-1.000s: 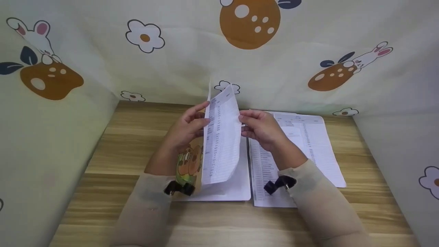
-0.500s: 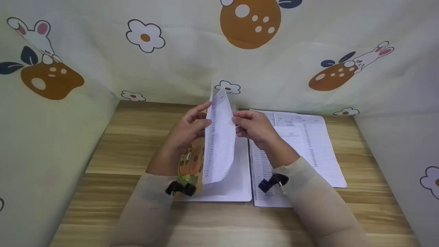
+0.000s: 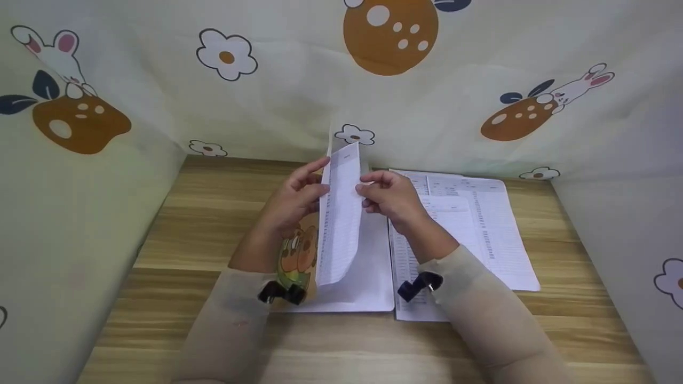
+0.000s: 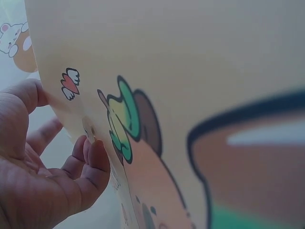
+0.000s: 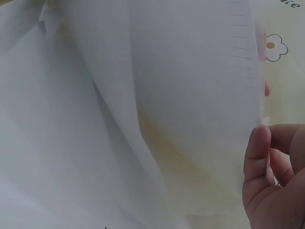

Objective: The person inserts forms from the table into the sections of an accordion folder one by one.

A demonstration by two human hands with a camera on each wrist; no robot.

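A booklet with a cartoon cover [image 3: 299, 250] lies partly raised on the table, its white lower page [image 3: 368, 288] flat underneath. My left hand [image 3: 291, 200] grips the upright cover and the left edge of a printed sheet [image 3: 341, 224] between thumb and fingers. In the left wrist view, the left hand [image 4: 52, 162] holds the edge of the cover's cartoon side [image 4: 190, 52]. Opposite it, my right hand [image 3: 389, 200] pinches the sheet's right edge. The right wrist view shows thumb and fingers of the right hand [image 5: 274, 171] at the edge of faintly lined paper [image 5: 190, 71].
Several printed sheets [image 3: 504, 240] lie overlapping on the right of the wooden table [image 3: 192, 224], beside the booklet and partly under the right forearm. Cartoon-patterned cloth [image 3: 299, 80] hangs behind the table and at both sides. Black clips [image 3: 283, 292] sit on both sleeves.
My right hand has moved left with the sheet's right edge, so the sheet looks narrower and more curved. The left hand has hardly moved.
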